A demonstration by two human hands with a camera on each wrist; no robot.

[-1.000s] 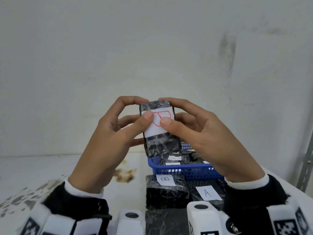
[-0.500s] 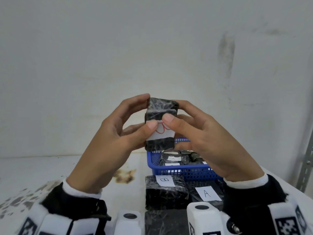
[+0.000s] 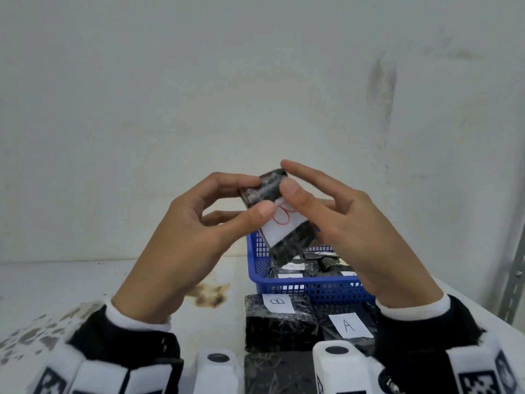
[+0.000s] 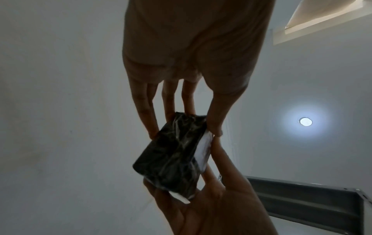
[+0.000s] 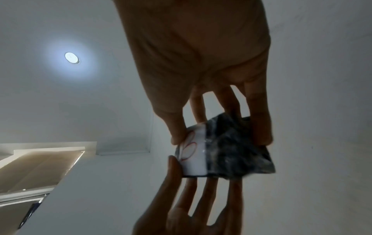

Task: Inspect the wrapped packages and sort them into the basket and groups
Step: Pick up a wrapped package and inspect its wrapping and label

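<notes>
I hold a black film-wrapped package (image 3: 287, 240) in the air above the blue basket (image 3: 257, 268). Its white label with a red letter faces me. My left hand (image 3: 257, 194) pinches its upper left part between thumb and forefinger. My right hand (image 3: 287, 177) pinches its upper right side, thumb on the front, the other fingers behind it. The left wrist view shows the package (image 4: 173, 155) between my left hand (image 4: 185, 134) above and the right palm below. In the right wrist view the package (image 5: 225, 147) sits between the thumb and fingers of my right hand (image 5: 220, 140).
Several wrapped packages lie in the basket. In front of it on the white table (image 3: 85, 285) lie a package labelled B (image 3: 279, 322), one labelled A (image 3: 349, 327) and a third (image 3: 272, 373) nearer me. A brown stain (image 3: 211, 294) marks the table. A metal upright (image 3: 514, 280) stands at the right.
Both hands have turned the package: it stood upright with the label square to me, and now it leans askew with its lower end swung right. The hands shifted their grip slightly.
</notes>
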